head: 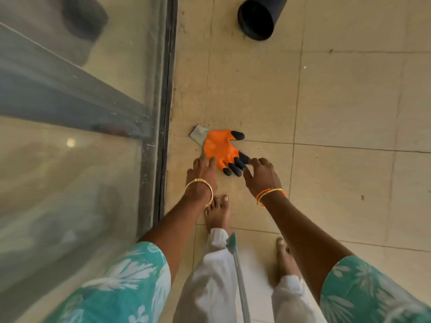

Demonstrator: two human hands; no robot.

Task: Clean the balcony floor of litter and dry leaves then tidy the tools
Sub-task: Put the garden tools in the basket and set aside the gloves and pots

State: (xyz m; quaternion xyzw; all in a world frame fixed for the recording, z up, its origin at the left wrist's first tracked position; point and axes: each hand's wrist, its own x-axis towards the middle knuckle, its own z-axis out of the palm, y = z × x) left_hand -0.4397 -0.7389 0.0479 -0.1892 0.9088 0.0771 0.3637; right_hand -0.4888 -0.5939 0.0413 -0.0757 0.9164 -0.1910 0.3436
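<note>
Beside the dark glass-door track (163, 127), below a black round pot (258, 17), the orange black-tipped rubber glove (221, 150) lies flat on the beige tiled floor (349, 101), grey cuff toward the track, fingers toward both open hands, left hand (202, 173) and right hand (262, 176), touching it.

Orange glove (220, 151) with black tips lies flat on tiled floor (349, 101), beside glass door (81, 113). Left hand (202, 173) touches its lower edge; right hand (262, 174) at its fingertips. Black bucket (258, 16) well apart.

Beige tiled floor (345, 101): orange glove (220, 149) flat near the glass door track, black pot (258, 17) tipped over farther off.
</note>
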